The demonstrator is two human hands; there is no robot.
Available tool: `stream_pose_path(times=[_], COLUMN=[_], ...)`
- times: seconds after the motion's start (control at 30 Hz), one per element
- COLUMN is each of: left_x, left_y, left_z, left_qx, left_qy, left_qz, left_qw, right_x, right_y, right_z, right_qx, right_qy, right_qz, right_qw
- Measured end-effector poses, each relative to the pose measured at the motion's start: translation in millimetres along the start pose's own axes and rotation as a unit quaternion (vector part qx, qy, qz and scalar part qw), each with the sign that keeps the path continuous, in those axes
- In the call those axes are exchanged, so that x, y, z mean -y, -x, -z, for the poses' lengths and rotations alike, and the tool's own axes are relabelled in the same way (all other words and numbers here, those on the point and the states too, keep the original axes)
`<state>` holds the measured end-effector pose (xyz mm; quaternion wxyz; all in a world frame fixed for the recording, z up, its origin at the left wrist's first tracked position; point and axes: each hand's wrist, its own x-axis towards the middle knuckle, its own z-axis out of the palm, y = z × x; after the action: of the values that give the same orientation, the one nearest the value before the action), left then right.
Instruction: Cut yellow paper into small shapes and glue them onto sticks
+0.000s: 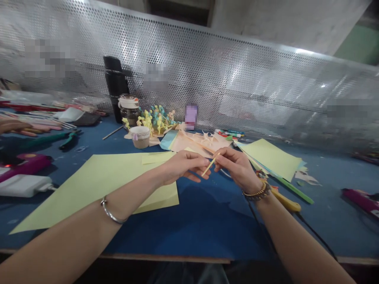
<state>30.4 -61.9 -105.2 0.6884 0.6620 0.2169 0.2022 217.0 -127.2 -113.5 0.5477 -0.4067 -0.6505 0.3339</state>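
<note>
Left hand (183, 167): narrow, fingers curled just beside the stick; from here I can't tell whether they grip it.
Right hand (238, 169): narrow, holding the stick in a pinch at its fingertips.
Yellow stick (211, 165): thin, tilted, held up between my two hands, beyond the right edge of the green sheet.
Wrists: a silver bangle (111, 211) on the left, beaded bracelets (257, 191) on the right.
Green sheet (94, 189): pale paper lying flat on the blue table (189, 232), under my left wrist.
Beyond the sheet: a lace-trimmed cup (139, 137), yellow paper figures (155, 121), a lidded jar (129, 112) and a black flask (115, 86).
Right of the sheet: pink paper scraps (201, 142), a second green sheet (272, 157), a yellow handle (286, 201).
Left of the sheet: green pliers (69, 140), a pink glue gun (26, 165), and a co-worker's hand (13, 127) at the frame edge.
Behind everything: a perforated metal panel (189, 79).
</note>
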Motion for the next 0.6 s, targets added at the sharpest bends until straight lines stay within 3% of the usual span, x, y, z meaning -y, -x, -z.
stream_pose_path(times=[0.13,0.4,0.6], left_x=[0.9,-1.3,0.2], left_y=[-0.8,-1.1,-2.5], left_z=[0.8,-3.2,-5.8], left_qx=[-0.03,-0.077,-0.101], left_qy=[-0.022,-0.037,-0.059], left_qz=[-0.026,-0.043,-0.054], left_qw=[0.999,0.995,0.992], right_x=[-3.5,-5.0,-4.1], right_y=[-1.3,-5.7,-6.0], right_z=[2.2,3.4,0.0], right_qx=[-0.045,-0.135,-0.093], right_qy=[0.025,-0.07,-0.057], right_qz=[0.021,-0.004,-0.032], right_qw=[0.998,0.988,0.994])
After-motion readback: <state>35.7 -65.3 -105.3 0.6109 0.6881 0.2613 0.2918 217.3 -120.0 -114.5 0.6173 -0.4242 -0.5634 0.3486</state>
